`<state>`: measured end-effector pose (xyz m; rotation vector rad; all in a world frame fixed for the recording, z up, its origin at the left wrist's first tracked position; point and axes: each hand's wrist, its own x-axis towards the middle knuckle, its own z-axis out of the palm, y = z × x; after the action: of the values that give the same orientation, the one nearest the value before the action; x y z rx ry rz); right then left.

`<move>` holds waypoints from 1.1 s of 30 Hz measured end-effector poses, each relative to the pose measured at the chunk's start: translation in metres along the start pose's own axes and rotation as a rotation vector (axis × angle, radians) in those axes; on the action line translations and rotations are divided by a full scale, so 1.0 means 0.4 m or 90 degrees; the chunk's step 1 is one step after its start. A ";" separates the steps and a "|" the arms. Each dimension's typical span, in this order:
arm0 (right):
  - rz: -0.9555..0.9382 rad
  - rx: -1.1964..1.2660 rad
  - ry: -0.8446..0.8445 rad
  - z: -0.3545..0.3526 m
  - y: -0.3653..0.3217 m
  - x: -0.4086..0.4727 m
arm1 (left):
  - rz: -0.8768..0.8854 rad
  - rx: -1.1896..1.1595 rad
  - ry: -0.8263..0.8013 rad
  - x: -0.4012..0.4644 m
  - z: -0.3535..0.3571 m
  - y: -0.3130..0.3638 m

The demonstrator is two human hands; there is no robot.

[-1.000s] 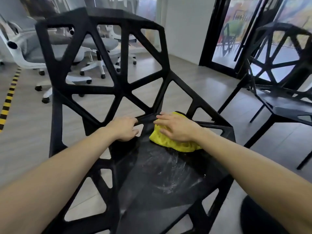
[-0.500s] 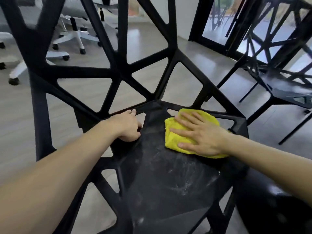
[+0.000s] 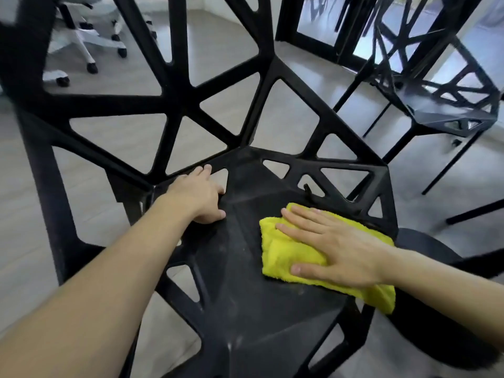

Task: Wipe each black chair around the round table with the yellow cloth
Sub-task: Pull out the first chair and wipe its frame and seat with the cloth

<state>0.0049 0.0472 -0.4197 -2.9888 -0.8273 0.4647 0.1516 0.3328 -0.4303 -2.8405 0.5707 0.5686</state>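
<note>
**Inspection: black chair seat, cloth under right hand**

The black chair [image 3: 245, 268] fills the centre of the view, its open lattice back rising toward 12 o'clock and its faceted seat facing the camera. Pale smears and dust specks show on the seat surface.

The yellow cloth [image 3: 283, 257] lies folded on the seat at about 3 o'clock from the seat centre, close to the right-hand seat edge; one corner hangs past that edge toward 5 o'clock. The right hand [image 3: 335, 249] lies flat on top of the cloth, fingers straight and spread, pointing toward 9 o'clock, palm pressing down. The fingers are not curled round the fabric.

The left hand [image 3: 199, 195] sits at the rear left of the seat, at about 10 o'clock from the cloth, where seat meets back. Its fingers bend over a lattice bar and the thumb rests on the seat; it holds the frame.

A second black chair [image 3: 441, 110] of the same pattern stands at 2 o'clock, well apart. A white office chair base [image 3: 81, 47] on castors shows at 11 o'clock on the grey floor [image 3: 300, 85]. A dark rounded shape at 4 o'clock cannot be identified.
</note>
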 end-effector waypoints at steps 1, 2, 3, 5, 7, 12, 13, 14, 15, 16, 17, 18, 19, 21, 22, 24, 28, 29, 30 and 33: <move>0.016 -0.008 0.007 -0.010 0.017 0.035 | -0.003 -0.003 -0.001 0.002 0.002 -0.001; 0.043 -0.025 0.016 -0.013 0.039 0.088 | -0.007 -0.006 -0.001 0.005 0.002 -0.001; 0.077 -0.043 0.028 -0.014 0.059 0.149 | -0.007 -0.007 0.000 0.008 0.000 0.000; 0.155 -0.064 0.074 -0.006 0.072 0.252 | -0.003 0.003 -0.008 0.010 -0.005 0.007; 0.196 -0.068 0.106 0.009 0.046 0.281 | -0.013 0.009 -0.020 0.007 -0.009 0.008; -0.035 0.037 0.057 0.054 -0.080 0.017 | -0.022 -0.018 -0.021 -0.023 -0.019 0.009; -0.063 0.055 0.040 0.040 -0.066 -0.017 | -0.028 -0.016 -0.010 -0.033 -0.023 0.013; -0.063 0.058 0.015 0.024 -0.031 -0.029 | -0.032 -0.017 -0.001 -0.051 -0.030 0.021; -0.034 0.041 -0.001 0.009 0.014 -0.024 | -0.035 -0.028 0.012 -0.072 -0.036 0.029; 0.014 0.006 0.002 -0.006 0.063 -0.010 | -0.028 -0.049 0.032 -0.098 -0.041 0.038; 0.066 -0.023 0.017 -0.017 0.104 0.005 | -0.011 -0.089 0.050 -0.130 -0.049 0.047; 0.116 -0.043 0.044 -0.015 0.124 0.019 | 0.008 -0.148 0.060 -0.167 -0.057 0.058; 0.153 -0.045 0.074 -0.005 0.113 0.029 | 0.020 -0.207 0.056 -0.211 -0.062 0.070; 0.139 -0.003 0.107 0.043 0.016 0.023 | 0.013 -0.272 -0.016 -0.289 -0.054 0.098; 0.086 0.012 0.105 0.066 -0.044 0.008 | 0.000 -0.250 -0.064 -0.320 -0.045 0.115; -0.042 0.028 0.088 0.089 -0.116 -0.026 | -0.006 -0.196 -0.125 -0.366 -0.013 0.153; -0.046 0.035 0.042 0.034 0.017 0.002 | -0.029 -0.242 0.056 -0.402 0.083 0.179; -0.001 0.002 0.040 0.021 0.068 0.019 | -0.055 -0.210 0.145 -0.416 0.107 0.174; 0.043 -0.039 0.045 0.012 0.109 0.035 | -0.080 -0.149 0.240 -0.435 0.130 0.166; 0.080 -0.066 0.077 0.019 0.107 0.057 | -0.102 0.048 0.410 -0.499 0.199 0.114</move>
<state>0.0429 0.0212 -0.4369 -3.1402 -0.6765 0.2471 -0.0634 0.3781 -0.4271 -2.9237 0.4299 -0.4086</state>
